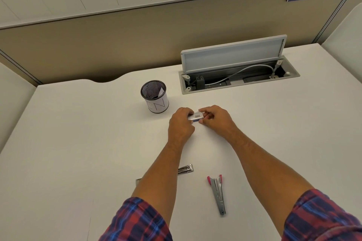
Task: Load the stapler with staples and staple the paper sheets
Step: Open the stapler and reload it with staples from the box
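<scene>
- We judge the loading step has only begun; our left hand (181, 123) and right hand (214, 117) both pinch the small staple box (195, 117) over the desk (78, 133), fingers curled round its ends.
- Next we must open the box and draw out a strip; the stapler (217, 191) lies nearer us, under the right forearm.
- A metal piece (186, 168) lies partly hidden by the left forearm; a mesh pen cup (154, 97) stands just beyond the hands; nothing blocks us; we cannot make out the paper sheets.

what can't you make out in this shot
Head view:
- box: mostly covered by the left hand and right hand; label too small to read, contents hidden.
- metal piece: its middle is hidden under the left forearm.
- stapler: whether it holds staples cannot be told.
- cup: mesh hides most of its contents.
</scene>
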